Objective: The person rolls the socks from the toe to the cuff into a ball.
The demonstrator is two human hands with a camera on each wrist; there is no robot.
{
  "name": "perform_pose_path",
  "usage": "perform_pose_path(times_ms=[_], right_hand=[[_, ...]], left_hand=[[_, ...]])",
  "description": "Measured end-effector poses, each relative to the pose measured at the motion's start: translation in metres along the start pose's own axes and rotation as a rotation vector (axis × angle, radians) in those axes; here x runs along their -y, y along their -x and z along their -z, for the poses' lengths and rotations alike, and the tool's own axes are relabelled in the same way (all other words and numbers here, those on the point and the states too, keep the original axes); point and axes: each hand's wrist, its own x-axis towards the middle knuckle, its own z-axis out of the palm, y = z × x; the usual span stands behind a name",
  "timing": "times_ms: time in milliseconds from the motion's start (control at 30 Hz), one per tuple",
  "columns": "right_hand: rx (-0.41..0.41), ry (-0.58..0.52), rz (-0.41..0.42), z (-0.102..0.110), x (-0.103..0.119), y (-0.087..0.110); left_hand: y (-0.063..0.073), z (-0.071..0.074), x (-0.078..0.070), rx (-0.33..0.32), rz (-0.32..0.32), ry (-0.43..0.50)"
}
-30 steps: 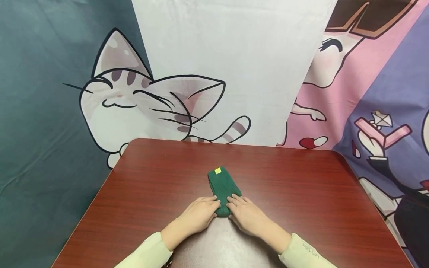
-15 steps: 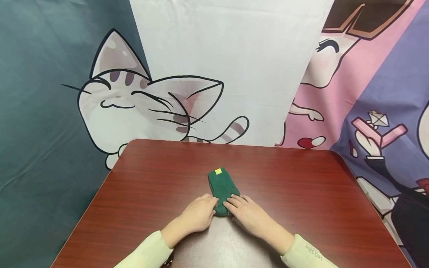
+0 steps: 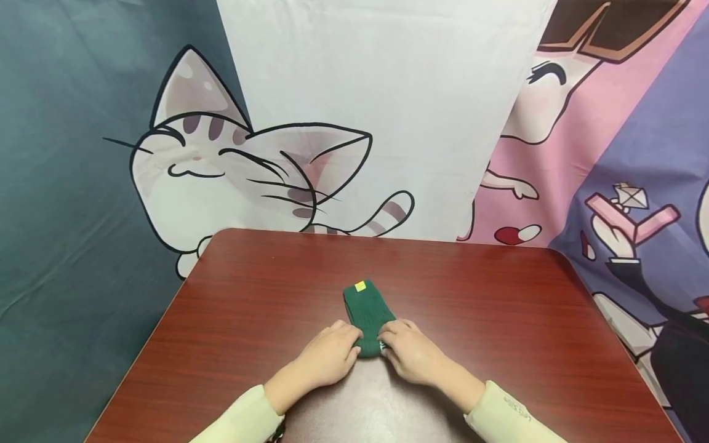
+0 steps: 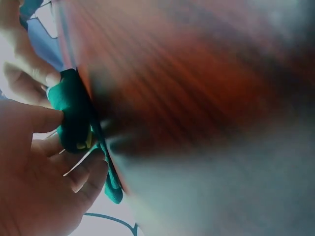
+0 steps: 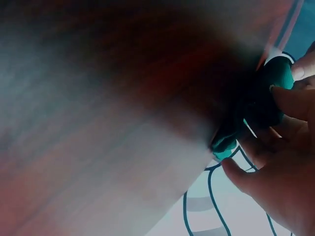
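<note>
A dark green ribbed knit sock (image 3: 368, 306), folded up, lies on the table with a small yellow label (image 3: 360, 286) at its far end. Its near end is a thick roll (image 4: 73, 105), which shows from the side in the left wrist view. My left hand (image 3: 328, 354) grips the left side of this roll, thumb at the near edge and fingers over the top. On the right side my right hand (image 3: 412, 355) pinches the same roll in a like manner. A small whitish patch (image 3: 383, 346) shows beside the right fingers. The sock's underside is hidden.
The reddish-brown wooden table (image 3: 266, 283) has rounded far corners and extends well beyond both hands. Behind it hangs a cloth backdrop (image 3: 432, 123) printed with a cartoon cat and other figures. Pale green sleeves (image 3: 244, 415) cover both forearms.
The right fingers, flatter on the sock before, now curl at its right side with the thumb at the near edge. The sock's far end has come slightly nearer, and its length looks shorter.
</note>
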Motion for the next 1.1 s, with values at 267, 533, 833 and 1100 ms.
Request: perform_pose_path(times_ms=[267,533,833,1100], right_hand=[[0.043,-0.098,-0.099,0.001,0.001,-0.004],[-0.011,-0.029,-0.034,0.003,-0.005,-0.005],[0.057,0.176,0.042,0.004,-0.008,-0.004],[0.094,0.258,0.039,-0.004,-0.008,-0.006]], left_hand=[[-0.002,-0.003,-0.004,-0.073,-0.019,-0.102],[-0.009,0.001,-0.009,-0.076,0.007,-0.203],[-0.013,0.002,-0.008,-0.038,0.043,-0.221],[-0.014,-0.003,-0.011,-0.049,0.041,-0.277]])
